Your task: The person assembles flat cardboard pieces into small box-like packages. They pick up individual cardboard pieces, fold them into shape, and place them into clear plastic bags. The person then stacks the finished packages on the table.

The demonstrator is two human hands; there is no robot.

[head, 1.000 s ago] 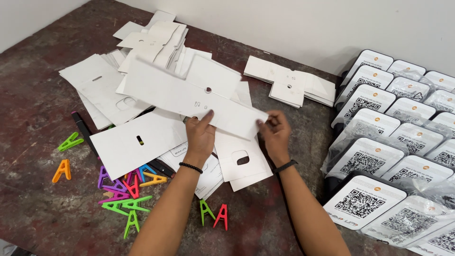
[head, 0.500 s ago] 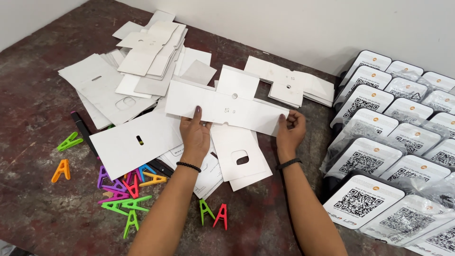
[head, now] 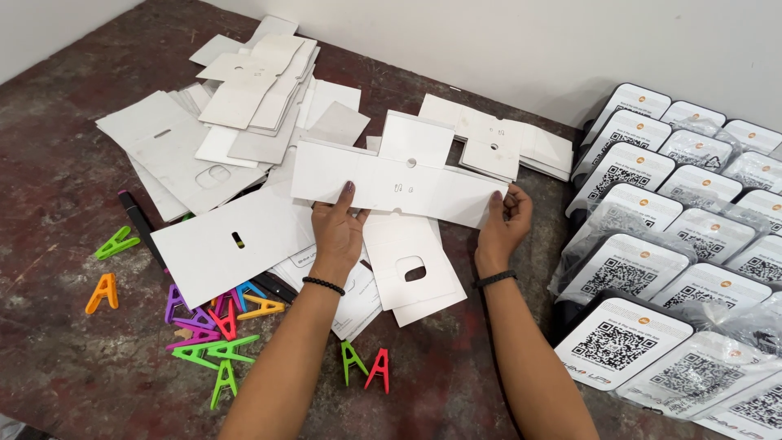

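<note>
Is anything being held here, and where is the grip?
Yes: both hands hold one long white die-cut card. The left hand grips its lower edge near the middle; the right hand grips its right end.

1. The scene is lit evenly and brightly by soft, diffuse light.
2. Only faint, short shadows are cast on the surface [head: 73, 204].
3. Slight glare is seen on the plastic-wrapped stands [head: 692, 244].
4. Focus is kept sharp throughout; no motion blur is seen.

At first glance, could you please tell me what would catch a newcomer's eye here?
Both hands, left and right, hold up a long white die-cut card at the table's centre. Behind it sprawls a pile of similar white cards; bright A-shaped plastic clips lie at lower left, and rows of bagged code plaques fill the right.
</note>
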